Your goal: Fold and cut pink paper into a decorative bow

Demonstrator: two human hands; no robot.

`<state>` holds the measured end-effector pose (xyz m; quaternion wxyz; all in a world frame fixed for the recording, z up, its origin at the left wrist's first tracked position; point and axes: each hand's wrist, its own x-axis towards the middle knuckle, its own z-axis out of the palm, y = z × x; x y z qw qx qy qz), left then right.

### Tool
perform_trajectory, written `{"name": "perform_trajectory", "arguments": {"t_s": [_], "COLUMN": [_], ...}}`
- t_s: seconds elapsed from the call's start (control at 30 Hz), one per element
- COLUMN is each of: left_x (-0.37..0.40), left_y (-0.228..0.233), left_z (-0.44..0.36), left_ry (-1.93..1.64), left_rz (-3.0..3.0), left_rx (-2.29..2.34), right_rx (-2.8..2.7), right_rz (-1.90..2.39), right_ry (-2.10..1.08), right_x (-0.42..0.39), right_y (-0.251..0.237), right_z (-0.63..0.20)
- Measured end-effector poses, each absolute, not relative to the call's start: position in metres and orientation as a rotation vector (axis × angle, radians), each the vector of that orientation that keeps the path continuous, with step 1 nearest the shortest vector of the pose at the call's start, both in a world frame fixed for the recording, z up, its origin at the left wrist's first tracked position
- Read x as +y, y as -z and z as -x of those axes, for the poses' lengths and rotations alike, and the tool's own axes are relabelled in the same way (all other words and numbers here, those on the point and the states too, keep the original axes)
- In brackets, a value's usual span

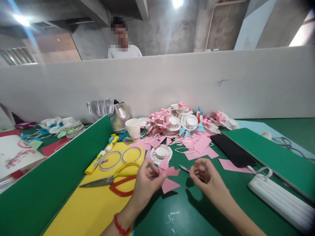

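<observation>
My left hand (150,177) pinches a folded pink paper bow (168,172) with pointed ends spread to the right. Just behind the bow lies a white lacy paper disc (161,154) with a small round cup base at its centre. My right hand (206,175) hangs over the green table with its fingers curled in. A small tool with a pointed metal tip (184,168) shows at its fingertips; whether the fingers grip it or it lies behind them is unclear. Left of my left hand, scissors (113,180) with yellow and red handles rest on yellow paper (86,209).
Pink paper pieces (199,144) and a heap of decorated paper discs (172,121) lie at the back. Two tape rolls (110,160), glue sticks (98,162) and a paper cup (133,128) stand left. A phone (232,150) and power strip (283,203) are right. A person (125,50) is beyond the partition.
</observation>
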<state>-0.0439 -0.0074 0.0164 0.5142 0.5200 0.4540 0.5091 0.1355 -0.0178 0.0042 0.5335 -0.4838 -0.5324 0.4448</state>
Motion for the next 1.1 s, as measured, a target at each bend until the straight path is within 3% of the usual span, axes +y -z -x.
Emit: {"name": "perform_trajectory", "arguments": {"t_s": [0.33,0.77,1.1], "left_x": [-0.025,-0.025,-0.028], "left_y": [-0.016,-0.01,-0.011], "left_z": [0.026,0.026,0.025], "left_ry": [-0.964,-1.096,-1.068], "left_rz": [-1.246,-1.563,-1.449], "left_rx": [1.068,1.168,1.109], "right_rx": [-1.495,-1.668,-1.531], "right_rz": [1.182,1.218,1.179], "right_ry": [-1.087,-0.967,-1.056], "right_x": [-0.029,-0.033,-0.03], "right_y": [0.007,0.002,-0.001], "right_z": [-0.116,-0.117,-0.118]}}
